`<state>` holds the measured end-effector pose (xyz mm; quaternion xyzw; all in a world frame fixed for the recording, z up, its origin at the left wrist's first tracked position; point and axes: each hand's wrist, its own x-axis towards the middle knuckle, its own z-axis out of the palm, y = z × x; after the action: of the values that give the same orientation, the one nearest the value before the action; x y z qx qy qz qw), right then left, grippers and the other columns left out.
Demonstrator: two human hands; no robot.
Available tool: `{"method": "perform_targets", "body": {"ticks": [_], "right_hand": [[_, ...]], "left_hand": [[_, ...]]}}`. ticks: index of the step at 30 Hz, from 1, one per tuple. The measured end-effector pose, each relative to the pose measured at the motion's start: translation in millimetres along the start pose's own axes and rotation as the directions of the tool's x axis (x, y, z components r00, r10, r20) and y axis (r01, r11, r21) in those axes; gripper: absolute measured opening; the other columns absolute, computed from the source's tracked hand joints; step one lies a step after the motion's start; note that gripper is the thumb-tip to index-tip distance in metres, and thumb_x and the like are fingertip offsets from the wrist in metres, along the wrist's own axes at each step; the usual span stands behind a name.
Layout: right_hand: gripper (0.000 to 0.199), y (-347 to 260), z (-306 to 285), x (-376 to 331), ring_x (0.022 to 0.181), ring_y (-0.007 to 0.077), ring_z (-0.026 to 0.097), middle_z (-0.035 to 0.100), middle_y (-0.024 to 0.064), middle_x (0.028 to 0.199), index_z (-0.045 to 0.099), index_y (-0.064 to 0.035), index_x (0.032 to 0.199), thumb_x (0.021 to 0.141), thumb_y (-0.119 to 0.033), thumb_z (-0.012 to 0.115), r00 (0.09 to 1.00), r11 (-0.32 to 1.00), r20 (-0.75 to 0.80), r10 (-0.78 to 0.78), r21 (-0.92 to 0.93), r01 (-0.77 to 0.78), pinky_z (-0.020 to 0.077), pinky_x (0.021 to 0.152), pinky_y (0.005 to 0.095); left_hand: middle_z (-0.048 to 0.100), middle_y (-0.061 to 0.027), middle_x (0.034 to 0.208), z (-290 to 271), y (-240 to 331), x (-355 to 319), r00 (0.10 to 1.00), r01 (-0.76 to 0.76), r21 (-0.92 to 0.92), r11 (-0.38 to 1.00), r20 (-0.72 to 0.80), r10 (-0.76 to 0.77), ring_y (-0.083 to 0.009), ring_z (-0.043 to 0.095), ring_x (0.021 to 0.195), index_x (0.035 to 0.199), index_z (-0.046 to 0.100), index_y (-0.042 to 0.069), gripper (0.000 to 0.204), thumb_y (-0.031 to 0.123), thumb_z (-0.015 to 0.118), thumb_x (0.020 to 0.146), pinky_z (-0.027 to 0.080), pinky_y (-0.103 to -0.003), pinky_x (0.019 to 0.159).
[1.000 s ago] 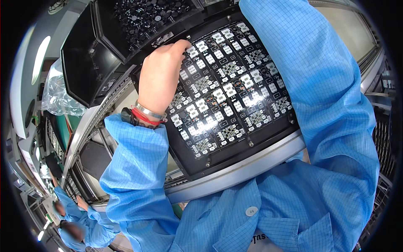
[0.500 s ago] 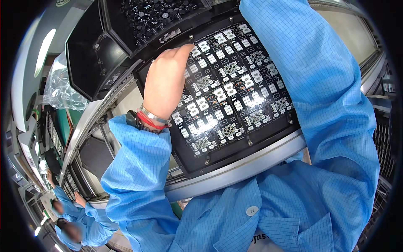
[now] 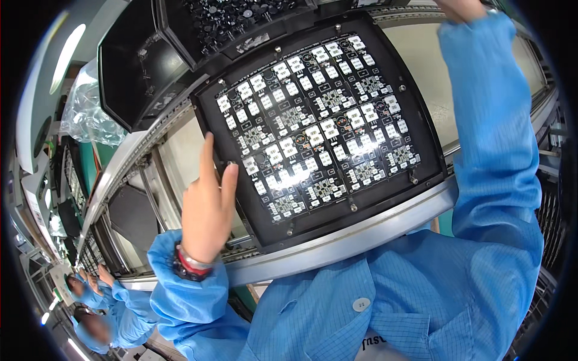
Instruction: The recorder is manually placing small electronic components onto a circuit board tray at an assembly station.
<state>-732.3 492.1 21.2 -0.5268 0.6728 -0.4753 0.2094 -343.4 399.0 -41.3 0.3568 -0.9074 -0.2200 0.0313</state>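
Note:
A black circuit board panel (image 3: 332,103) with rows of white components lies in a black carrier frame (image 3: 424,141) studded with small metal posts. My left hand (image 3: 208,210) is at the frame's left side, index finger and thumb stretched out and apart, nothing between them. Its fingertips are at the frame's edge; whether they touch it I cannot tell. High on the right, my right hand (image 3: 460,7) reaches past the carrier's far right corner. The picture's upper edge cuts it off, so its fingers are hidden.
Beyond the carrier stand a black bin of small dark capped parts (image 3: 241,18) and a black bin (image 3: 141,66) with few parts. A metal rail (image 3: 349,234) runs along the near side. Clear plastic wrap (image 3: 90,111) lies left; co-workers in blue sleeves (image 3: 129,307) are at lower left.
My left hand has drawn back from over the board to the carrier's left edge. My right arm has swung out to the upper right, uncovering the carrier's right side.

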Motion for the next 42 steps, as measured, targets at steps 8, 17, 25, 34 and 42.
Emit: {"method": "perform_targets", "body": {"ticks": [8,17,25,34,42], "right_hand": [[0.024,-5.3,88.2,-67.2,0.084,0.0132,0.069,0.069,0.0074,0.085,0.060,-0.0015,0.103,0.081,0.006,0.069,0.902,0.959,0.360,0.239,0.057,-0.277,0.0556,0.077,0.0233],[0.034,-4.8,97.7,-93.8,0.078,0.0115,0.065,0.067,0.0035,0.082,0.058,-0.0035,0.108,0.078,0.010,0.066,0.899,0.978,0.385,0.210,-0.071,-0.198,0.0544,0.070,0.0260],[0.036,-2.4,111.7,-103.4,0.074,0.0172,0.066,0.066,0.0044,0.078,0.057,-0.0054,0.109,0.077,0.007,0.068,0.911,0.957,0.405,0.084,-0.286,0.039,0.0550,0.068,0.0295],[0.037,-11.5,121.7,-111.9,0.071,0.0231,0.065,0.061,0.0054,0.076,0.056,-0.0089,0.110,0.077,0.004,0.068,0.913,0.753,0.404,-0.059,-0.582,0.307,0.0536,0.063,0.0320],[0.018,-39.0,71.8,-35.1,0.070,0.0125,0.065,0.069,0.0081,0.079,0.063,0.0009,0.099,0.082,0.003,0.067,0.997,0.916,0.009,-0.077,-0.395,0.074,0.0559,0.065,0.0255]], "left_hand": [[0.062,-0.0261,0.069,2.7,28.7,20.4,0.975,-0.144,-0.169,0.975,0.142,0.168,-0.0436,0.062,0.064,0.142,0.036,0.000,0.051,0.018,0.053,0.097,0.048,-0.048,0.059],[0.070,-0.0167,0.095,-57.4,49.7,150.3,0.769,-0.547,0.127,0.827,-0.315,0.557,-0.0287,0.068,0.087,0.103,0.067,-0.004,0.023,0.012,0.062,0.088,0.053,-0.032,0.081],[0.069,-0.0219,0.092,-31.5,43.8,188.2,0.851,-0.516,0.302,0.802,0.072,0.521,-0.0362,0.066,0.089,0.099,0.070,-0.002,0.023,0.013,0.063,0.084,0.053,-0.038,0.082],[0.068,-0.0199,0.074,-18.0,50.8,194.2,0.819,-0.497,0.210,0.842,-0.207,0.535,-0.0310,0.069,0.073,0.081,0.071,-0.003,0.012,0.000,0.065,0.072,0.055,-0.036,0.072],[0.069,-0.0190,0.075,-35.5,43.6,183.8,0.877,-0.444,0.133,0.886,-0.138,0.460,-0.0289,0.070,0.070,0.082,0.072,-0.005,0.014,-0.004,0.066,0.069,0.055,-0.033,0.069]]}}
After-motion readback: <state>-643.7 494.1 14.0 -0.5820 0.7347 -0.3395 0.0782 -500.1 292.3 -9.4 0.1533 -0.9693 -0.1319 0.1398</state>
